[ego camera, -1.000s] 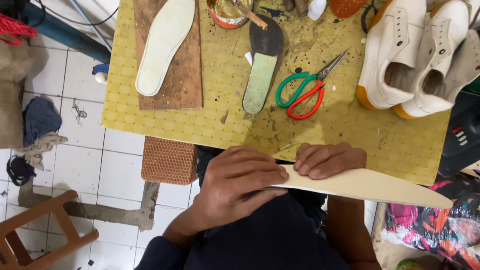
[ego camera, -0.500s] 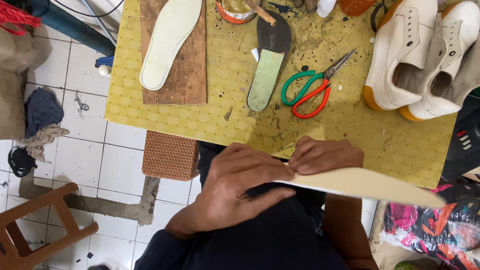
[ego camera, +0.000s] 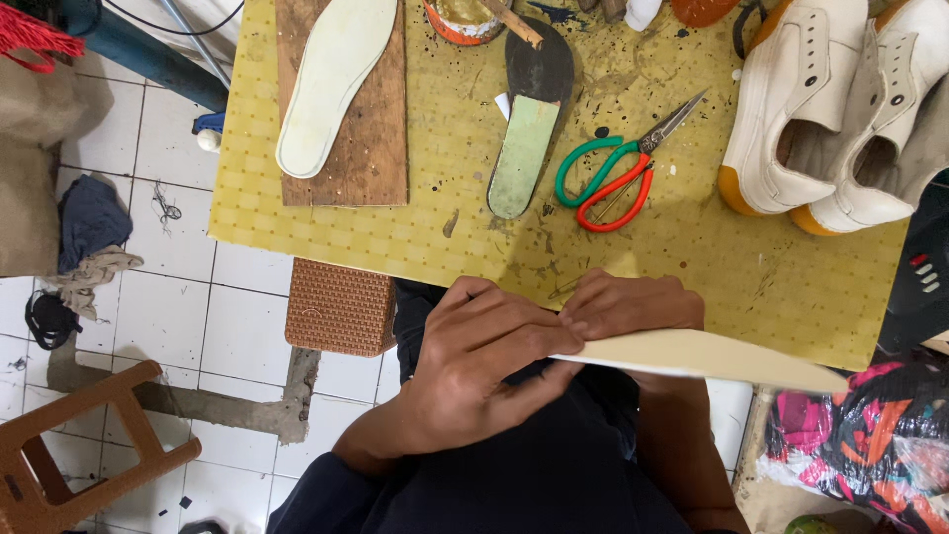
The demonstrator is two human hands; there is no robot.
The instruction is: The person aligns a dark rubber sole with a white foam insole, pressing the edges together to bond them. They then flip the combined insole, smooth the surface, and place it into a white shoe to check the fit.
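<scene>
Cream insole sheet (ego camera: pixel 712 356) is lying edge-on across our lap, just beside the near edge of the yellow worktable (ego camera: pixel 445 198). We are curling the left hand (ego camera: pixel 484 361) over its near end, fingers closed on it. We are pressing the right hand (ego camera: pixel 633 305) on top, fingers bent. Scissors (ego camera: pixel 613 178) are lying beyond.

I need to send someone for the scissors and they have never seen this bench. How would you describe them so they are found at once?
Start at the yellow table. Right of its middle, between the pale green insole and the white shoes, lie the scissors. One handle loop is green and the other red, unlike anything else there.
</scene>
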